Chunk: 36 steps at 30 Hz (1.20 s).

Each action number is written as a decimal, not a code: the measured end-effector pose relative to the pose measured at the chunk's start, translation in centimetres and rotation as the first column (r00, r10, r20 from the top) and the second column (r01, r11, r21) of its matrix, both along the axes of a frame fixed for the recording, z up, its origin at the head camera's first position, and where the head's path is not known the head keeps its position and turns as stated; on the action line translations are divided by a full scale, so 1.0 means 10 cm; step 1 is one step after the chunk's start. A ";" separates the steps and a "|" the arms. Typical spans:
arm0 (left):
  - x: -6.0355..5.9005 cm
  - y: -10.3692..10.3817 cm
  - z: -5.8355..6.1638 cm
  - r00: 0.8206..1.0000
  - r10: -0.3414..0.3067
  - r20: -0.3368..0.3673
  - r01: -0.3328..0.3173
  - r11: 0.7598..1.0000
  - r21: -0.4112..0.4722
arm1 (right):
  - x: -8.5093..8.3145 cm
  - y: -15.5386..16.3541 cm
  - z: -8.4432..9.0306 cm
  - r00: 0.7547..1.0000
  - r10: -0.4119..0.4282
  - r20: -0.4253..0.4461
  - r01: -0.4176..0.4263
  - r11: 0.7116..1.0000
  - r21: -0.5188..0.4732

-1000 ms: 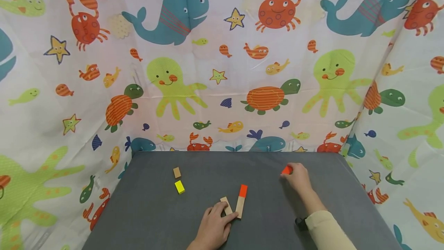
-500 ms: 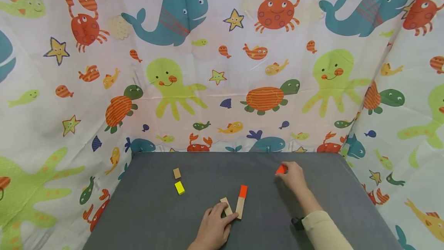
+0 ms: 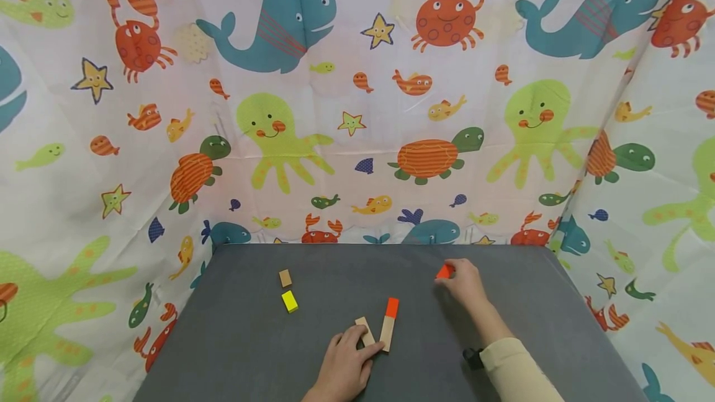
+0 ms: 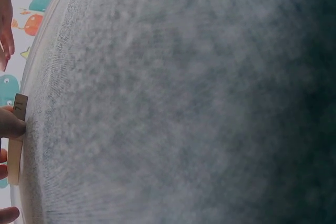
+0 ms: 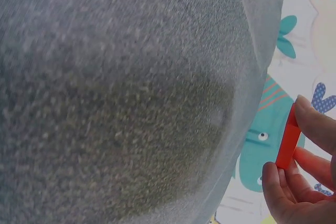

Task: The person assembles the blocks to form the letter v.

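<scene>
Sea-creature curtain (image 3: 357, 110) ringed a grey tabletop (image 3: 251, 352). Right hand (image 3: 465, 283) pinched an orange block (image 3: 444, 272) between thumb and fingertips, grip closed on it. Left hand (image 3: 343, 365) lay well apart toward the person, fingers resting on a short wooden block (image 3: 365, 331); an orange-tipped wooden block (image 3: 388, 324) lay just beside. Yellow block (image 3: 289, 301) and small brown block (image 3: 285, 278) sat further left.

One mark can be read: in the left wrist view, the end of the plain wooden block (image 4: 16, 137) under the left hand's fingers (image 4: 10, 127) bears what looks like the digits "71", seen sideways. Nothing else on the desk (image 3: 251, 340) carries readable text.
</scene>
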State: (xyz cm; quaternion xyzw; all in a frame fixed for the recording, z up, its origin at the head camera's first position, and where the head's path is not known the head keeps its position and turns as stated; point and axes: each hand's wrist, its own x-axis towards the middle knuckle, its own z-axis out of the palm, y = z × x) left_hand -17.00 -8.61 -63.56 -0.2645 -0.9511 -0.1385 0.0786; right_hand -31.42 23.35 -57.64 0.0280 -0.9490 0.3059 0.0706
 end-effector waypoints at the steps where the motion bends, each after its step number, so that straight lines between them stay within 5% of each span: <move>1: 0.00 0.00 0.00 1.000 0.001 -0.003 -0.001 1.000 -0.001 | 0.00 -0.01 0.00 1.000 0.000 -0.002 0.000 1.000 -0.001; 36: -0.01 0.01 0.01 0.999 0.021 0.042 -0.021 1.000 -0.003 | 0.01 -0.37 0.00 0.999 0.053 -0.011 -0.053 0.998 -0.017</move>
